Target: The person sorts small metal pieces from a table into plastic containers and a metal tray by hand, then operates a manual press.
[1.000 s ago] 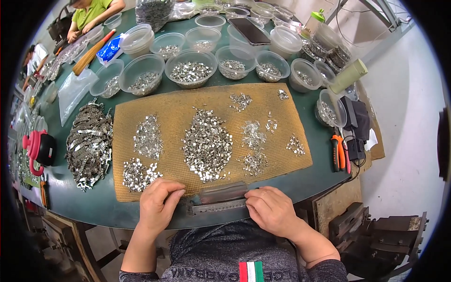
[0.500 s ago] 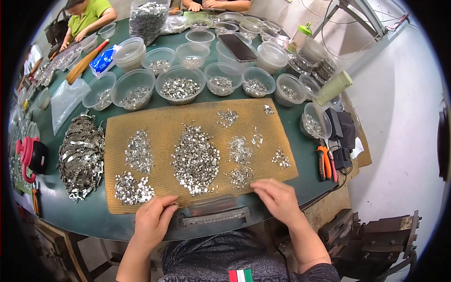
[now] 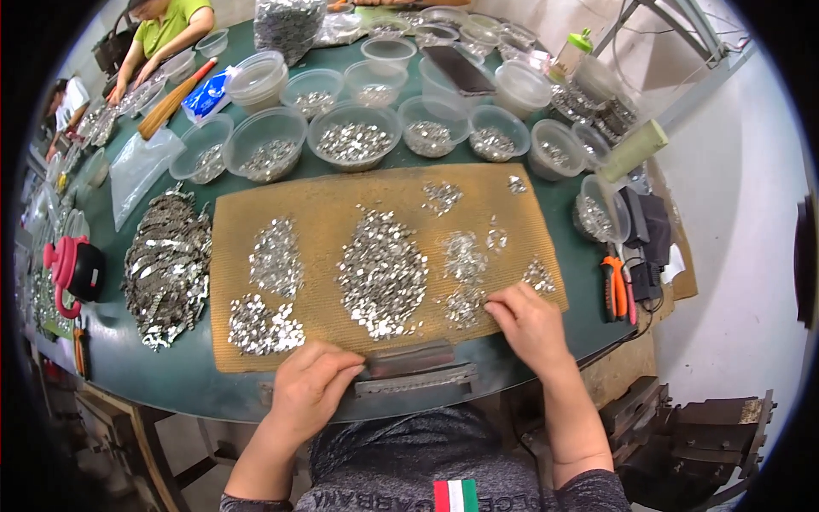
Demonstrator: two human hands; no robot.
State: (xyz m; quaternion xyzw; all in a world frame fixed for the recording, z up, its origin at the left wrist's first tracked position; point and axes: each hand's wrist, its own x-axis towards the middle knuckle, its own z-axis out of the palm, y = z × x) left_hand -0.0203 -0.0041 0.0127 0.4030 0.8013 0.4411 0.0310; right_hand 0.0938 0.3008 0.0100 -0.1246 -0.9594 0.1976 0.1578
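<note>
My left hand (image 3: 314, 386) is at the mat's front edge, thumb and fingertips pressed together; anything between them is too small to make out. Just right of its fingertips lies a narrow slotted metal strip (image 3: 416, 381), with a flat clear-and-grey piece (image 3: 411, 358) behind it. My right hand (image 3: 533, 328) is pinched at the right edge of a small heap of thin silvery pieces (image 3: 465, 305); what it holds is hidden. A large heap of small shiny metal pieces (image 3: 382, 273) covers the middle of the tan ribbed mat (image 3: 328, 196).
Plastic bowls of metal bits (image 3: 354, 136) line the mat's far side. Linked metal strips (image 3: 169, 269) are piled at left, near a pink-and-black pot-shaped object (image 3: 75, 269). Orange-handled pliers (image 3: 614, 288) lie at right. A co-worker in green (image 3: 175, 32) sits far left.
The whole view has shifted, with the table further right and higher. My left fingertips are closer to the strip. My right hand has moved slightly away from me along the small heap.
</note>
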